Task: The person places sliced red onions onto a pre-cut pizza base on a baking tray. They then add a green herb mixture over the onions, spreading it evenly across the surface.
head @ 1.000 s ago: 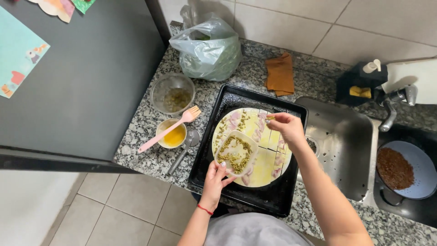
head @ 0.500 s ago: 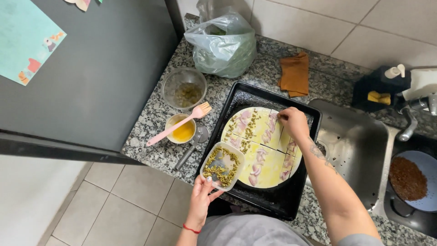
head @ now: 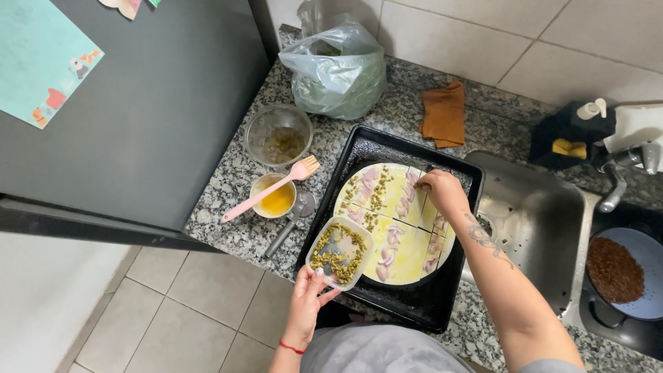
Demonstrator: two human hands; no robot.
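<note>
Fingers of left hand [head: 306, 304] grip tub [head: 340, 252] (tilted toward tray [head: 387, 148]); right hand [head: 442, 193] pinching.

Speckled granite counter [head: 228, 228]; pale tiled wall [head: 525, 34], beige floor tiles [head: 173, 311], steel sink [head: 539, 221]

The black baking tray [head: 373, 148] looks like matt metal on a speckled, polished granite counter [head: 235, 228]. At its two o'clock lies a glossy steel sink [head: 545, 221]; at eleven, a crinkled translucent plastic bag [head: 338, 69].

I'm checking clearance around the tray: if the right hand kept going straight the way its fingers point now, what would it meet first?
The right hand points down and left at the round dough in the black baking tray. It would likely meet the dough's onion-strip topping first; the remaining gap is unclear.
</note>
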